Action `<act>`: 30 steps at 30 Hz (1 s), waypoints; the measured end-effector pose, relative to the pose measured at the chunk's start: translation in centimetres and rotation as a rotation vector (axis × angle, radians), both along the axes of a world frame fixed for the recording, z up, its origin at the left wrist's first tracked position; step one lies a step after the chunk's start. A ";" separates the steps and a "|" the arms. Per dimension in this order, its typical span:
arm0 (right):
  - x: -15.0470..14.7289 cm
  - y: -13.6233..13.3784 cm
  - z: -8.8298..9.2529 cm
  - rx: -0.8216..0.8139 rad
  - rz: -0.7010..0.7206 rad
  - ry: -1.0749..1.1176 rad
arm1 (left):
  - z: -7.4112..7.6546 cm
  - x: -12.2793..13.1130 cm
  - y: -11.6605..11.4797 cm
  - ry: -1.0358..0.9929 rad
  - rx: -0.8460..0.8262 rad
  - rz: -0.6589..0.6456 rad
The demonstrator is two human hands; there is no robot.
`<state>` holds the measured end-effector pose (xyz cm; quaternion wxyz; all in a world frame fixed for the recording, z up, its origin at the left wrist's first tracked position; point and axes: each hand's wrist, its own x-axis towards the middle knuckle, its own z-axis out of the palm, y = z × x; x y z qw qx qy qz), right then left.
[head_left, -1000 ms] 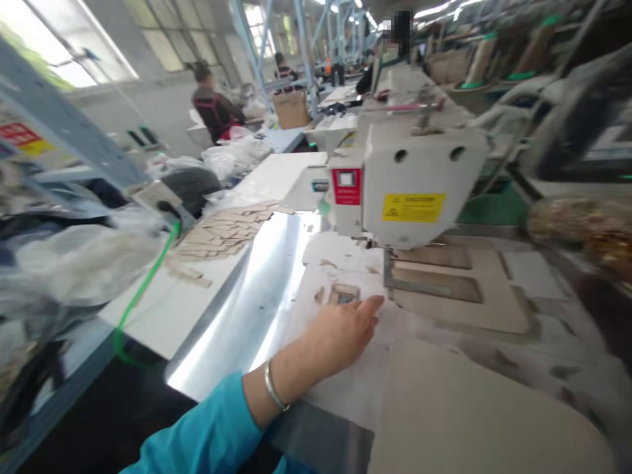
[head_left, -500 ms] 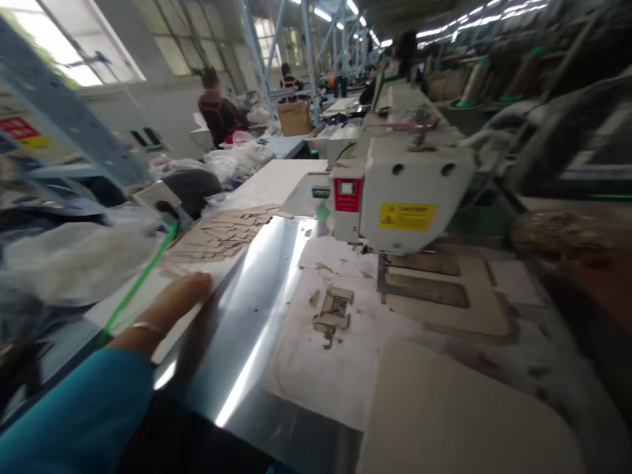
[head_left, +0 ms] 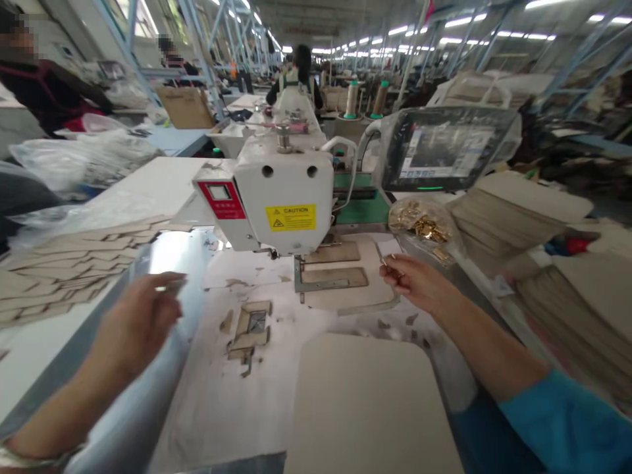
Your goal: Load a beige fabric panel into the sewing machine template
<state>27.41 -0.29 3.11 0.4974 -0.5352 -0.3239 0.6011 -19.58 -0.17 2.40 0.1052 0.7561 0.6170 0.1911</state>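
My left hand (head_left: 135,322), smeared by motion, is over the shiny metal plate (head_left: 178,253) left of the sewing machine head (head_left: 291,191). Its fingers are pinched, with a small pale glint at their tips that I cannot name. My right hand (head_left: 415,280) is closed in a pinch at the right edge of a beige panel (head_left: 340,299) under the machine. A thin small piece shows at its fingertips, too small to name. A metal clamp frame (head_left: 297,276) lies on that panel. A second beige panel (head_left: 365,401) with rounded corners lies flat in front.
Overlapping beige cut pieces (head_left: 74,263) lie at left. A clear bag of gold-coloured metal parts (head_left: 422,220) sits below the control screen (head_left: 439,151). Stacked beige panels (head_left: 573,322) stand at right. Scraps (head_left: 249,329) lie on the white sheet (head_left: 222,408).
The view has swung to the right. My left hand has left the side of the cut pieces and is now above the metal plate. My right hand now shows clearly beside the clamped panel.
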 end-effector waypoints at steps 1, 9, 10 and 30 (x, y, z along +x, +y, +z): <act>-1.1 -0.6 -0.1 -0.041 0.048 0.022 | 0.7 4.2 -0.7 -0.010 0.073 -0.037; -6.0 -2.5 0.9 -0.166 0.166 0.085 | 2.8 22.8 -1.5 0.045 -0.119 -0.359; -6.0 -2.6 0.9 -0.165 0.174 0.121 | 2.8 23.2 -1.3 0.061 -0.082 -0.360; -5.6 -3.2 -1.2 0.853 -0.055 -1.237 | 2.1 26.6 -1.1 0.119 -0.048 -0.306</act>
